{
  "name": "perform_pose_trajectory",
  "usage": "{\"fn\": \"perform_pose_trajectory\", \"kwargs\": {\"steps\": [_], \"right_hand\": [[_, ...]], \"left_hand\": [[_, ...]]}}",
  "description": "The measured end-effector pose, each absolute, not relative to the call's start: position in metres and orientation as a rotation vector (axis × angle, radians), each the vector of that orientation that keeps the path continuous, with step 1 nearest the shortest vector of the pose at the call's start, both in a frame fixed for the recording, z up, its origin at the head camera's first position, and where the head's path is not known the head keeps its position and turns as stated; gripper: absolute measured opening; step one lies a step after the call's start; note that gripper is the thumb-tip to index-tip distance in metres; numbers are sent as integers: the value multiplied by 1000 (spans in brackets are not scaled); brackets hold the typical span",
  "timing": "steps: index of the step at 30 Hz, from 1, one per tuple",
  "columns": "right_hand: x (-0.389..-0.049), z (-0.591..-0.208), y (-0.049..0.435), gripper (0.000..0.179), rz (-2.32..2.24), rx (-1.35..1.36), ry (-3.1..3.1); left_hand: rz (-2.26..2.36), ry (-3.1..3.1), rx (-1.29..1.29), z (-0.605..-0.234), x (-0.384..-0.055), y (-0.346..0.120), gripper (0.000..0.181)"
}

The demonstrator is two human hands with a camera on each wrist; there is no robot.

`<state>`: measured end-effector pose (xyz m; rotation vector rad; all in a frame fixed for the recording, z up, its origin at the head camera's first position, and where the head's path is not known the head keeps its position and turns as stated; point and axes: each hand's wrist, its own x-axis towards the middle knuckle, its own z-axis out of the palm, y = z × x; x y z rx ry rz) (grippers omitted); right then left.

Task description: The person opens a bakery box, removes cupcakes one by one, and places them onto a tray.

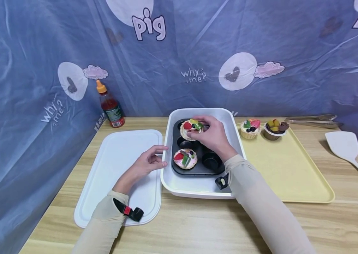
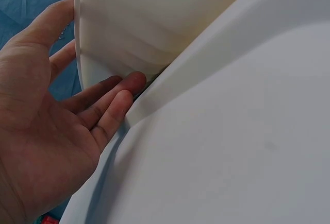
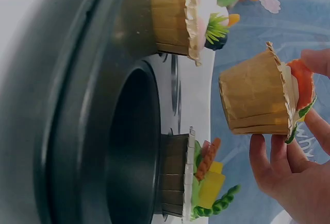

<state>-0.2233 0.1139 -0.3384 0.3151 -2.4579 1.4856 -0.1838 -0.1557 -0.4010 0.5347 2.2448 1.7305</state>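
My right hand (image 1: 210, 134) pinches a cupcake (image 3: 252, 98) by its fruit-topped upper edge, with its tan wrapper facing the right wrist camera. It holds the cupcake over the far left part of a black muffin tin (image 1: 200, 151), which lies in a deep white tray (image 1: 188, 185). A pink-creamed cupcake (image 1: 185, 160) sits in a near left cup. Another cupcake (image 3: 178, 177), topped with yellow pieces, sits in the tin in the right wrist view. My left hand (image 1: 147, 160), fingers loosely spread, touches the deep tray's left side.
A flat white tray (image 1: 118, 151) lies to the left, under the left forearm. Two cupcakes stand at the far edge of a yellow tray (image 1: 290, 169) on the right. Tongs (image 1: 315, 120) and a white spatula (image 1: 344, 144) lie beyond it. A red sauce bottle (image 1: 111, 107) stands back left.
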Motion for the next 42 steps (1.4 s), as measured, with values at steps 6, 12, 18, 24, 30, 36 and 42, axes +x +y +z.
{"fn": "perform_pose_trajectory", "kwargs": {"steps": [6, 12, 18, 24, 30, 36, 42], "right_hand": [[-221, -334, 120, 53, 1528, 284, -2432], [-219, -330, 126, 52, 1550, 264, -2430], [-218, -329, 126, 52, 1548, 275, -2434], [-218, -329, 127, 50, 1565, 288, -2415], [-216, -326, 132, 53, 1586, 249, -2448], [-216, -325, 135, 53, 1573, 236, -2485], [-216, -324, 136, 53, 1575, 218, -2486]], "left_hand": [[1717, 2258, 528, -400, -183, -156, 57], [1686, 2281, 523, -399, -183, -156, 58], [1691, 2278, 534, -399, -184, -156, 57], [1691, 2277, 537, -400, -184, -156, 56], [1672, 2289, 516, -399, -184, -156, 57], [1669, 2284, 499, -399, -183, -157, 57], [1671, 2281, 501, -400, -184, -156, 57]]}}
